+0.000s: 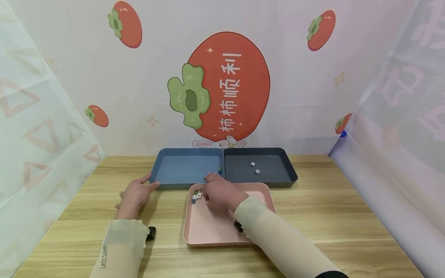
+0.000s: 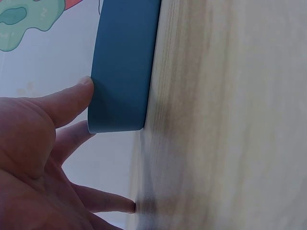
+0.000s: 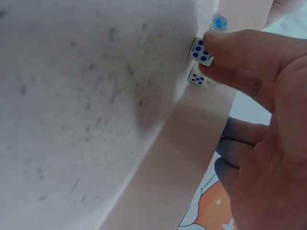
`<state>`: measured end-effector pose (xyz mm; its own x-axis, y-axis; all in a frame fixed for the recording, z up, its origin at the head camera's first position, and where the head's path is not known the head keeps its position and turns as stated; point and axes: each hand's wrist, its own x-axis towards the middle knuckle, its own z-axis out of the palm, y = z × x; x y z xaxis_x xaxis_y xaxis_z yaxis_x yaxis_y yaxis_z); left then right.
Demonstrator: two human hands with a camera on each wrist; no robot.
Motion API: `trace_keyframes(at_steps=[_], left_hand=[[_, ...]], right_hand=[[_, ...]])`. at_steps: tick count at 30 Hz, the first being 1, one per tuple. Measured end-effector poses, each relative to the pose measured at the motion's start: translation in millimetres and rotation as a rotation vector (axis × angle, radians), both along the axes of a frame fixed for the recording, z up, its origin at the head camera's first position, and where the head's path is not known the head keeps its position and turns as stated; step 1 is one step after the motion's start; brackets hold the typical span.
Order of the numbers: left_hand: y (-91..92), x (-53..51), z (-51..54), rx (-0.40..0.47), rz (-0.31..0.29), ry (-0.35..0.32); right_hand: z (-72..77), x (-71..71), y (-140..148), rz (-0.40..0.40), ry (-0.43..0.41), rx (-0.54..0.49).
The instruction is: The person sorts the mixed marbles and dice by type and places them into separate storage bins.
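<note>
My left hand (image 1: 136, 194) touches the left front corner of the blue tray (image 1: 187, 185) with thumb and a finger, its fingers spread and fairly straight. In the left wrist view, the thumb (image 2: 72, 103) rests against the tray's wall. My right hand (image 1: 220, 194) reaches into the upper part of the pink tray (image 1: 208, 244). Its thumb and forefinger pinch a white die (image 3: 200, 51) with blue dots. Beside that die sit another white die (image 3: 197, 76) and a clear one with blue (image 3: 219, 22). In the head view, several small dice (image 1: 196, 196) are grouped in the tray's upper left corner.
Behind the pink tray, a dark grey tray (image 1: 274, 164) stands against the blue one. Two white dice (image 1: 255, 168) lie in it. A small green and blue die (image 1: 219, 170) lies at the blue tray's right end. A printed backdrop (image 1: 295, 116) rises behind the wooden table (image 1: 320, 216).
</note>
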<state>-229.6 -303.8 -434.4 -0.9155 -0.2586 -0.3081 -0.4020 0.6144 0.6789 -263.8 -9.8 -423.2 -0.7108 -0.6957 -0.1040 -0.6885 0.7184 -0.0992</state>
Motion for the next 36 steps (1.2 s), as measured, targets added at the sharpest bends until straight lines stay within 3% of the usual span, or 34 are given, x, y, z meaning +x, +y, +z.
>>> trace_keyframes(at_steps=[17,23,25,28,32,34,36], left_hand=[[-0.1,-0.3,0.1,0.005,0.009,0.011],[-0.2,-1.0,-0.3,0.004,0.002,0.001],[-0.4,-1.2,-0.2,0.003,-0.001,-0.002],[-0.3,-1.8,0.4,-0.001,0.001,-0.003],[0.4,-2.2,1.2,-0.002,0.005,-0.002],[0.6,-1.9,1.3,-0.002,0.008,-0.001],[0.5,-2.0,0.9,-0.005,0.012,-0.001]], right_hand=[[-2.9,2.1,3.5,0.002,0.018,0.016],[-2.9,-3.7,5.7,0.004,-0.075,-0.047],[0.1,-8.7,9.1,0.014,-0.128,-0.126],[8.2,-16.2,20.6,-0.032,-0.268,-0.342],[16.3,-28.4,43.5,-0.196,-0.508,-0.763],[17.4,-36.0,54.8,-0.276,-0.555,-0.923],[17.5,-43.2,65.1,-0.359,-0.564,-1.017]])
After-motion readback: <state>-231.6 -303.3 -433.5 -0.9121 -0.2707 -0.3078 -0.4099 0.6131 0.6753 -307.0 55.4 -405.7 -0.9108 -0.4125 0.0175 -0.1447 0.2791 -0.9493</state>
